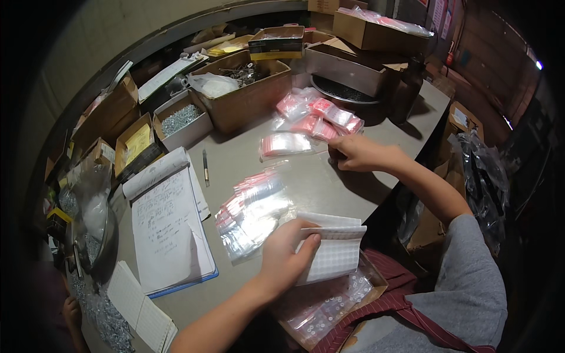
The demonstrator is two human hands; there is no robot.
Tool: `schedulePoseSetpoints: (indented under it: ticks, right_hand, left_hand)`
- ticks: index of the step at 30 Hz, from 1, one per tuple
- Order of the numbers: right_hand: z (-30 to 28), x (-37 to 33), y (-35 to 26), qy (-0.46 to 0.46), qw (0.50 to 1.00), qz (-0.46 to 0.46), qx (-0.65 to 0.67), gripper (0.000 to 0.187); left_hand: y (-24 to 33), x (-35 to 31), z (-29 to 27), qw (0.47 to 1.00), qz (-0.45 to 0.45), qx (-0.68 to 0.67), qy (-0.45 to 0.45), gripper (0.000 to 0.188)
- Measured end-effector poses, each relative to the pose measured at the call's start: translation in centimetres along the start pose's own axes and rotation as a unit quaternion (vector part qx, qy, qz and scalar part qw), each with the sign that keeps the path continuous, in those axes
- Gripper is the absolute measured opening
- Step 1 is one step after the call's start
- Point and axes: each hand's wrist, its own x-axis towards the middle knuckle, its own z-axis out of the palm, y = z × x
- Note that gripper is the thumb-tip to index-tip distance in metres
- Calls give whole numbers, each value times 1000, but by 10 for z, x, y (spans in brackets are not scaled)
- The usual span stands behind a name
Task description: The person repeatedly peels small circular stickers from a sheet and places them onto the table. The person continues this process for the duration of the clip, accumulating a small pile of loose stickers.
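Observation:
My left hand point(283, 254) is closed around folded white sheets point(332, 250) printed with a grid of small round marks. Out over the table, my right hand point(359, 154) has its fingers curled together beside the stacked bags; whatever may be between the fingertips is hidden. Bundles of clear zip bags with red edges point(321, 117) lie just past it, with another bag stack point(285, 144) to its left. Overlapping clear zip bags point(253, 206) are fanned out ahead of my left hand. Below the sheets, a cardboard box point(376, 288) holds bags of small round pieces.
An open notepad point(170, 229) and a pen point(206, 167) lie at left, with a smaller notebook point(141, 309) nearer. Boxes of screws point(182, 119) and hardware point(250, 73) line the back. A dark bottle point(407, 91) stands right. Another person's hand point(72, 312) shows lower left.

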Motion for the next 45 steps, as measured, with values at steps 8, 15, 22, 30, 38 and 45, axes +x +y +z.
schedulePoseSetpoints:
  ticks: [8, 15, 22, 30, 38, 45]
  right_hand:
    - [-4, -8, -1, 57, 996, 61, -27, 29]
    - [36, -53, 8, 114, 987, -85, -75, 51]
    - [40, -93, -9, 41, 991, -108, -73, 89]
    - [96, -137, -60, 202, 929, -269, 153, 29]
    - [139, -168, -121, 16, 904, -333, 269, 41]
    - [56, -172, -91, 135, 869, -81, 469, 24]
  left_hand:
    - [-1, -1, -2, 1000, -22, -7, -7, 19]
    - [1, 0, 1, 999, -31, -16, 0, 19]
    - [10, -3, -3, 970, -77, -230, 27, 18]
    - [18, 13, -13, 907, -137, -376, 130, 28]
    - [11, 10, -17, 918, -119, -369, 85, 26]
    - [12, 6, -11, 962, -92, -254, 45, 18]
